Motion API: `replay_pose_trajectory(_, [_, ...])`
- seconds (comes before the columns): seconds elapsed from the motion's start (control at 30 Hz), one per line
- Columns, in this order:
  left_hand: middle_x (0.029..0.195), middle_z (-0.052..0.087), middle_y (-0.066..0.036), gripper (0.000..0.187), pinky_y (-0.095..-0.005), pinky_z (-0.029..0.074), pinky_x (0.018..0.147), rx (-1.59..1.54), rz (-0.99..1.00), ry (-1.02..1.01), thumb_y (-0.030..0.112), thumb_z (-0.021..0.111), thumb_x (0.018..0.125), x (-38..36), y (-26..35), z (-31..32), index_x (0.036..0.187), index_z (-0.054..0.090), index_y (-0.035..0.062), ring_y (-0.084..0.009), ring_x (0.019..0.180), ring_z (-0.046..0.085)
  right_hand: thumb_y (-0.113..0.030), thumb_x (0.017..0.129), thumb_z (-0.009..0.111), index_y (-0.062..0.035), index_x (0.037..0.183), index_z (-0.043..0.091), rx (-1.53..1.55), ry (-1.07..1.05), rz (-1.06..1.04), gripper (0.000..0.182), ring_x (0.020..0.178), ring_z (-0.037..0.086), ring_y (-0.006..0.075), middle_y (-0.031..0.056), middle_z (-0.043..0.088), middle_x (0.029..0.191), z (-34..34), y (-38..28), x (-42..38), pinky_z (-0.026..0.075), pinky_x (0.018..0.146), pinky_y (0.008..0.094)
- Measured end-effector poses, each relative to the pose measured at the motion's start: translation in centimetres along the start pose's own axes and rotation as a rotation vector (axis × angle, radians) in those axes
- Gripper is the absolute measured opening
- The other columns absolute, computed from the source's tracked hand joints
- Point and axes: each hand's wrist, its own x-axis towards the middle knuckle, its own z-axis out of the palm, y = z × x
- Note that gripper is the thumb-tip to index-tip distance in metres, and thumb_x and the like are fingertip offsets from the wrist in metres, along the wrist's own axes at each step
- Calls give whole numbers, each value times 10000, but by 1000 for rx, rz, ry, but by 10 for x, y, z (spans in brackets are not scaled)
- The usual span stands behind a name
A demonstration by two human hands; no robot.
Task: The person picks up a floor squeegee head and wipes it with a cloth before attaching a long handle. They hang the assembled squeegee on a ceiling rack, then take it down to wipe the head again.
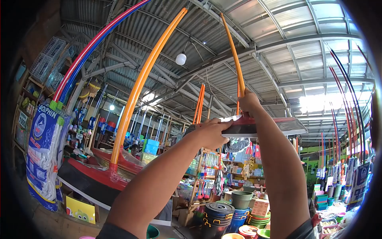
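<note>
Raised in front of me is a floor squeegee with a red head, a dark blade and clear plastic wrap. Its long orange handle rises toward the roof beams. My right hand is closed around the bottom of the handle, just above the head. My left hand grips the head on its left side, its fingertips partly hidden. Left of my arms hangs another red-headed squeegee, with a thick orange handle.
Packaged mops with Dolphin labels hang at the far left. Stacked dark buckets and a green-grey pot stand below. More long handles hang at right. A light bulb hangs overhead.
</note>
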Motion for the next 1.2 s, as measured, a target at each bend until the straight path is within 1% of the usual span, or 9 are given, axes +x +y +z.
replay_pose_trajectory(0.17, [1419,335,-150,663,-402,250,1086,-22,14,5,297,573,837,-1,-1,-2,1427,290,189,-325,1304,313,-140,789,558,-37,1104,506,-8,-31,32,335,743,662,311,188,639,915,-2,-4,-1,523,561,379])
replay_pose_trajectory(0.27, [1416,339,-149,675,-398,250,1086,-13,7,-10,296,575,834,-4,-2,-3,1430,281,184,-324,1306,309,-139,792,557,-39,1102,505,-44,5,-38,330,759,660,308,192,633,931,2,-5,-2,522,566,382])
replay_pose_trajectory(0.43, [1412,337,-137,680,-411,250,1086,-8,-48,-52,315,568,836,-15,4,-8,1437,265,211,-320,1303,310,-160,798,565,-49,1111,508,-39,-66,18,337,889,637,328,204,617,1004,-2,-9,-11,523,675,388])
replay_pose_trajectory(0.63, [1404,344,-128,685,-415,252,1084,-2,-26,-48,333,568,838,-18,2,-7,1439,259,223,-317,1303,310,-170,796,577,-52,1119,508,-73,-22,-27,350,945,619,339,210,612,1026,3,-5,-9,508,745,402])
replay_pose_trajectory(0.73, [1403,348,-134,682,-409,252,1085,0,-22,-41,325,565,837,-19,0,-7,1438,262,213,-316,1302,316,-173,794,589,-49,1125,508,-38,-50,23,363,957,614,345,213,608,1042,-1,-15,-17,501,769,404])
replay_pose_trajectory(0.87, [1401,353,-147,681,-402,252,1086,-26,-8,-34,317,564,833,-16,-5,-9,1436,268,199,-317,1301,322,-177,795,599,-49,1128,508,-69,-48,2,368,961,613,342,211,609,1041,3,-12,-7,500,773,405])
replay_pose_trajectory(0.97, [1400,355,-158,682,-400,256,1083,-22,-20,-32,313,564,829,-16,-5,-13,1433,275,187,-320,1301,325,-171,789,603,-54,1128,510,-88,-29,-32,369,939,624,335,208,613,1026,5,-13,-3,512,732,402])
replay_pose_trajectory(1.03, [1401,352,-160,685,-403,257,1082,-16,-9,-23,313,568,826,-15,-8,-13,1432,278,186,-320,1301,325,-164,789,599,-63,1134,506,-68,-29,4,371,908,635,325,201,615,1016,4,-20,-7,520,688,398])
replay_pose_trajectory(1.2, [1411,340,-148,689,-406,250,1086,-13,-27,-39,313,572,824,-24,-7,-16,1434,273,198,-316,1306,317,-172,803,601,-69,1138,496,-37,-71,44,366,887,638,328,198,615,1017,-3,-33,-25,521,674,399])
